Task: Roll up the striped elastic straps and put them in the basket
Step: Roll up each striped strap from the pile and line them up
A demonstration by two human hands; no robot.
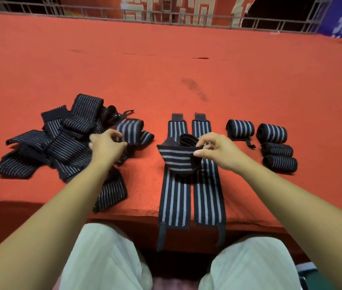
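Two flat black straps with white stripes lie side by side at the table's front edge, their ends hanging over it. On top of them rests a partly rolled strap; my right hand pinches its upper edge. My left hand reaches into a loose pile of unrolled straps at the left and touches a wide-striped strap, fingers curled on it. Several rolled straps stand in a group at the right. No basket is in view.
The table is covered in red cloth and runs far back to a metal railing. My knees in light trousers are under the front edge.
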